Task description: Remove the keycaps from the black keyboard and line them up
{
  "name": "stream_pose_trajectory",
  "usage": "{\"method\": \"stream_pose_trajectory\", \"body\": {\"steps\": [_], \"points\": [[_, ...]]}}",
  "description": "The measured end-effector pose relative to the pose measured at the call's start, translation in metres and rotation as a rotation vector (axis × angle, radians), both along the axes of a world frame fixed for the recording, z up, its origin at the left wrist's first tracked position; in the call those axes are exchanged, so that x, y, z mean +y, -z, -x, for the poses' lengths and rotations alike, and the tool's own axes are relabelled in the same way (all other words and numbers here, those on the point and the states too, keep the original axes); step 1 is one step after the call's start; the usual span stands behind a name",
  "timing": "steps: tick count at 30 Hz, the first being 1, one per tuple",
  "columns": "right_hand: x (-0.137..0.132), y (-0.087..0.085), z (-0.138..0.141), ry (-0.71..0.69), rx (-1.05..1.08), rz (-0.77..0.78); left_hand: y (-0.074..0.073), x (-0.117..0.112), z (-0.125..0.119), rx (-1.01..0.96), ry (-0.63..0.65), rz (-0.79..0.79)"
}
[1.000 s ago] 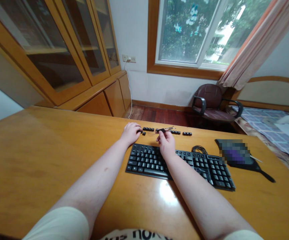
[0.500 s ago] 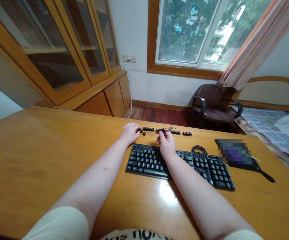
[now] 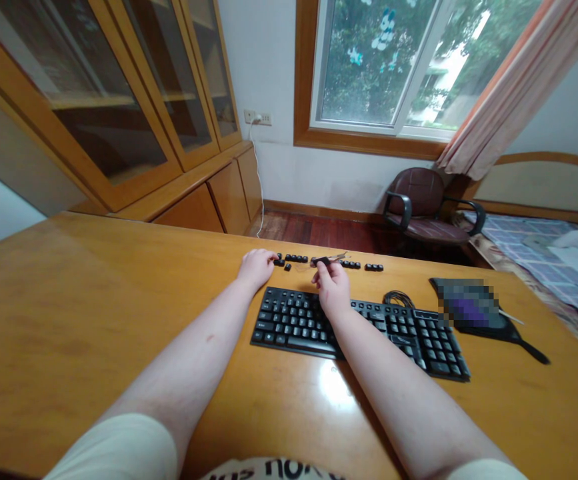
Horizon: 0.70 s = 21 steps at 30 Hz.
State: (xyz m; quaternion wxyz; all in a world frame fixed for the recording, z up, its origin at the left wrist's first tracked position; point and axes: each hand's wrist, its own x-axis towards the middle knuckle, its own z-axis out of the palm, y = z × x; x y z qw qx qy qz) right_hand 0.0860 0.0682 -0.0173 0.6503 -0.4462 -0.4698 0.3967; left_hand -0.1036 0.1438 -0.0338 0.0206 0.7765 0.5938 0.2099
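Note:
A black keyboard [image 3: 399, 330] lies on the wooden desk [image 3: 93, 300]. Beyond it, several loose black keycaps [image 3: 296, 259] sit in a row near the far edge, with more of these keycaps [image 3: 374, 267] further right. My left hand [image 3: 256, 267] rests on the desk, its fingertips touching the leftmost keycaps. My right hand [image 3: 333, 287] hovers over the keyboard's top edge and pinches a small black-handled tool [image 3: 329, 259] with a thin metal tip pointing right.
A coiled black cable [image 3: 397, 298] lies behind the keyboard. A dark flat object with a handle [image 3: 489, 313] sits at the right. Past the desk stand a brown armchair [image 3: 426, 207], wooden cabinets [image 3: 119, 120] and a bed [image 3: 549, 253].
My left hand has slid slightly left and forward along the keycap row. My right hand and the tool have stayed in place.

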Motion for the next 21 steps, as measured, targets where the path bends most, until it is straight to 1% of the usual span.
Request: {"method": "stream_pose_trajectory", "body": {"steps": [10, 15, 21], "points": [[-0.0030, -0.0052, -0.0004, 0.012, -0.028, 0.033, 0.0001, 0.0007, -0.0001, -0.012, 0.016, -0.012], [-0.0020, -0.0039, -0.0006, 0.011, -0.030, 0.029, 0.0020, 0.0016, -0.0004, -0.016, 0.027, -0.007], [-0.0011, -0.0030, -0.0005, 0.008, -0.016, 0.013, -0.0014, -0.0002, -0.0021, -0.038, 0.063, -0.032]]}}
